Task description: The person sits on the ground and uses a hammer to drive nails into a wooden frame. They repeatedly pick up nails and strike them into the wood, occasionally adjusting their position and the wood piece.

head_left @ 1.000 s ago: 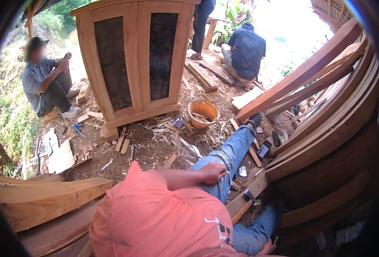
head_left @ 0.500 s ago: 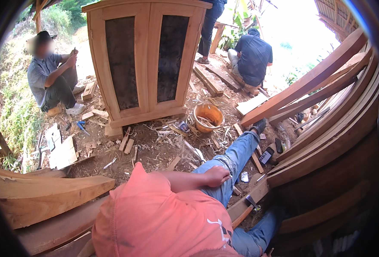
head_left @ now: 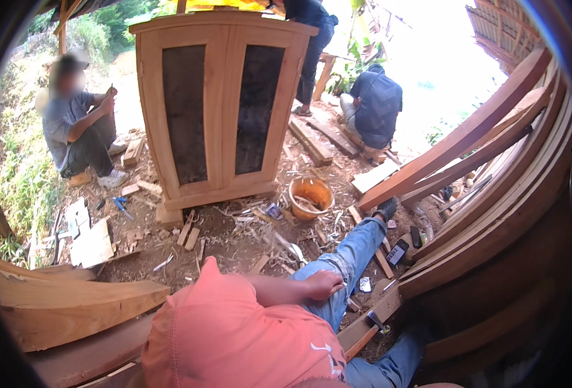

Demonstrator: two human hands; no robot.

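Observation:
My left hand rests on my thigh in blue jeans, the arm coming out of an orange shirt. Its fingers are curled closed, and a tiny pale bit shows at their edge, too small to name. Below the hand, a hammer-like tool with a dark head and wooden handle lies by a wooden beam beside my legs. A small white packet is on the ground just right of my hand. My right hand is out of sight.
Ahead stands a two-door wooden cabinet with dark panels. An orange bucket holds wood scraps. Shavings litter the ground. A phone lies near stacked curved boards. People sit at left and far right; another stands behind the cabinet.
The view has tilted up a little, showing more beyond the cabinet. My left hand stays closed on my thigh. The person seated at left has the head turned differently.

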